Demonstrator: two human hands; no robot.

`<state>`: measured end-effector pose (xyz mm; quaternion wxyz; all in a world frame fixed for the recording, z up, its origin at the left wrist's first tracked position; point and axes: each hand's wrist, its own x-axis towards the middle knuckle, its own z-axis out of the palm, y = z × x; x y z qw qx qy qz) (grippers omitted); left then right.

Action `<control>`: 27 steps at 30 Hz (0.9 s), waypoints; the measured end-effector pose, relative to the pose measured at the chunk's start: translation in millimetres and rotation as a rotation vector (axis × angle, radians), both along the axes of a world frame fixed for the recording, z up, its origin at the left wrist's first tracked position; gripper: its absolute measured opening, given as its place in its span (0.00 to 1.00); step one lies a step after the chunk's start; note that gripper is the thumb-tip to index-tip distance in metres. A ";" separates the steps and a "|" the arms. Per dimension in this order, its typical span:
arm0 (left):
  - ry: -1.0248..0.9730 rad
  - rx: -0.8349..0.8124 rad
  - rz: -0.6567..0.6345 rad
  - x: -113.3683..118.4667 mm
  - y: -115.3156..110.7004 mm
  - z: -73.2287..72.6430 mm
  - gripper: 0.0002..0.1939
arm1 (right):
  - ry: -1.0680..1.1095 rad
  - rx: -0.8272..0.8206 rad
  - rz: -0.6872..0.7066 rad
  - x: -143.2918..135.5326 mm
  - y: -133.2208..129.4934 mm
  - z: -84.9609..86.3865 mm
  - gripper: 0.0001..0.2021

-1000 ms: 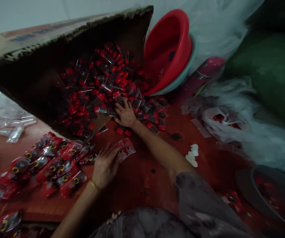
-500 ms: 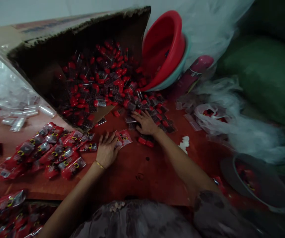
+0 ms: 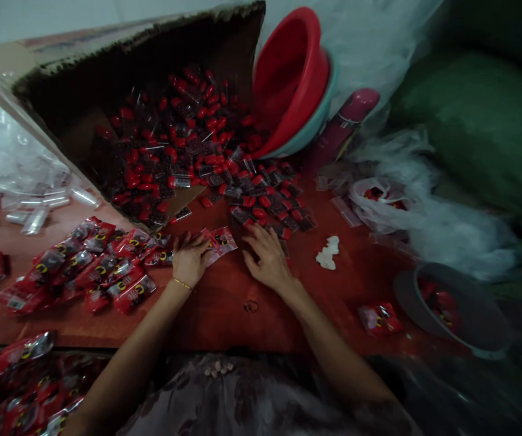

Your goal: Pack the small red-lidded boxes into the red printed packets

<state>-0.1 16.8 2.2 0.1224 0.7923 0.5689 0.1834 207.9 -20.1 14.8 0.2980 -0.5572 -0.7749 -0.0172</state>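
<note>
My left hand (image 3: 190, 259) lies over the left end of a flat red packet (image 3: 223, 240) on the red table (image 3: 224, 324), its fingers bent onto it. To the right, my right hand (image 3: 267, 257) rests with spread fingers, its fingertips at the near edge of the small red-capped clear containers (image 3: 261, 213). Whether anything is under its fingertips is hidden. More of these containers spill from a cardboard box (image 3: 29, 60) tipped on its side. Left of my left hand lies a pile of filled red packets (image 3: 100, 266).
Behind the containers lean a red basin (image 3: 313, 66) and a pale blue one (image 3: 327, 109), beside a pink spray can (image 3: 347, 121). Clear plastic tubes (image 3: 43, 203) lie far left. White scraps (image 3: 328, 253), a red packet (image 3: 379, 318) and a grey bowl (image 3: 474, 327) are at the right.
My right hand has drawn back towards me from among the red-capped containers. My left hand remains on the flat packet. The view has shifted slightly.
</note>
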 end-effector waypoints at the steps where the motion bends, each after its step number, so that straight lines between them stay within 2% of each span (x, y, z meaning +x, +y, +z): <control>1: -0.003 0.012 0.006 0.5 0.3 -0.9 0.15 | 0.019 0.004 0.009 -4.7 -3.2 0.6 0.13; 6: -0.060 0.096 0.026 1.8 -3.6 0.6 0.14 | 0.186 0.000 0.013 -26.3 -15.7 5.1 0.11; 11: -0.135 0.215 0.047 7.5 -16.8 20.1 0.14 | 0.681 -0.231 -0.086 -53.3 -16.5 2.7 0.12; 13: -0.165 0.242 0.015 12.1 -22.8 27.8 0.13 | 0.871 -0.312 -0.068 -62.2 -12.5 1.9 0.14; 15: -0.223 0.233 0.004 16.7 -28.3 32.8 0.14 | 0.986 -0.319 -0.047 -66.8 -9.0 2.9 0.13; 18: -0.458 0.105 0.077 21.9 -34.4 35.1 0.23 | 1.060 -0.279 -0.066 -65.5 -9.0 5.7 0.13; 20: -0.712 -0.109 0.159 24.4 -36.1 34.2 0.29 | 1.098 -0.259 -0.084 -62.1 -12.4 6.0 0.12; 22: -0.959 -0.383 0.216 26.9 -35.6 32.6 0.27 | 1.132 -0.258 -0.097 -59.4 -17.0 4.3 0.12; 24: -1.132 -0.561 0.238 29.9 -34.1 31.6 0.22 | 1.151 -0.276 -0.088 -58.8 -21.3 1.8 0.12; 27: -1.202 -0.521 0.236 34.6 -33.7 32.5 0.15 | 1.167 -0.308 -0.054 -60.1 -26.0 -1.3 0.10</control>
